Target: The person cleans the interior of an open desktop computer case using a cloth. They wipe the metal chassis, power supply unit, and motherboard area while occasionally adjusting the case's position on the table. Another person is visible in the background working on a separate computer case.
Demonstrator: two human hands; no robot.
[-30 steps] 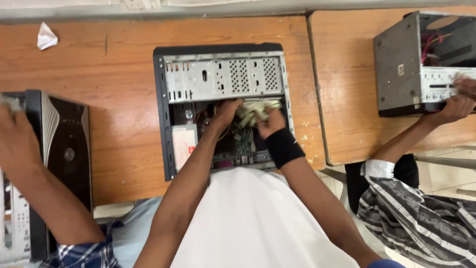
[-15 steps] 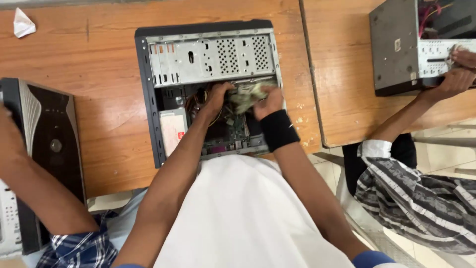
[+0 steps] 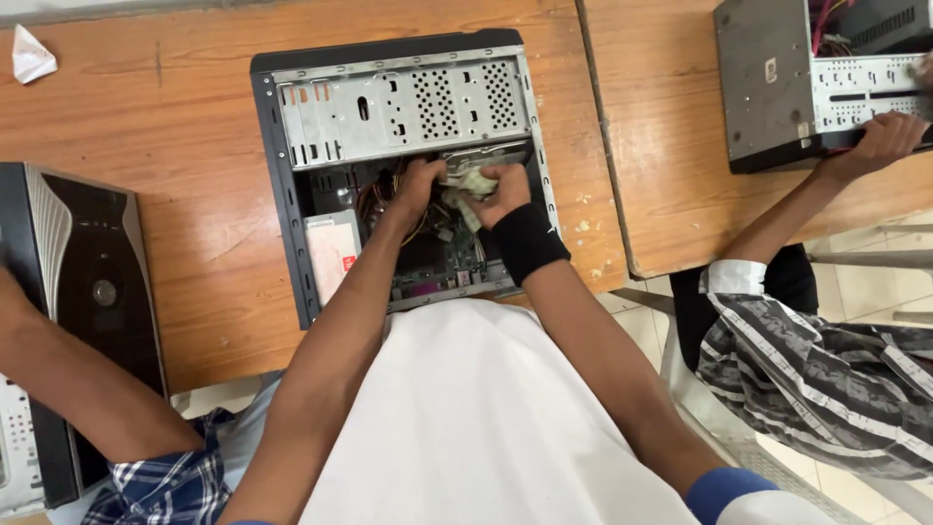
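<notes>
An open black desktop computer case (image 3: pixel 292 185) lies on its side on a wooden table (image 3: pixel 194 117), its grey metal drive cage (image 3: pixel 408 102) at the far end. Both my hands are inside it. My left hand (image 3: pixel 418 185) is among the wires by the green motherboard (image 3: pixel 457 258). My right hand (image 3: pixel 501 190), with a black wristband on the wrist, is closed on a crumpled pale cloth (image 3: pixel 471 183) that both hands touch. A white boxed part (image 3: pixel 330 253) sits at the case's left inside.
A second black computer case (image 3: pixel 87 282) stands at the left under another person's arm (image 3: pixel 78 389). At the right, on a second table (image 3: pixel 671 165), a person in a striped shirt (image 3: pixel 826 360) holds a third open case (image 3: pixel 807 87). A crumpled paper (image 3: pixel 32 56) lies far left.
The view has shifted, so the case sits lower and more to the right in frame. My hands stay inside the case on the cloth, moved slightly together.
</notes>
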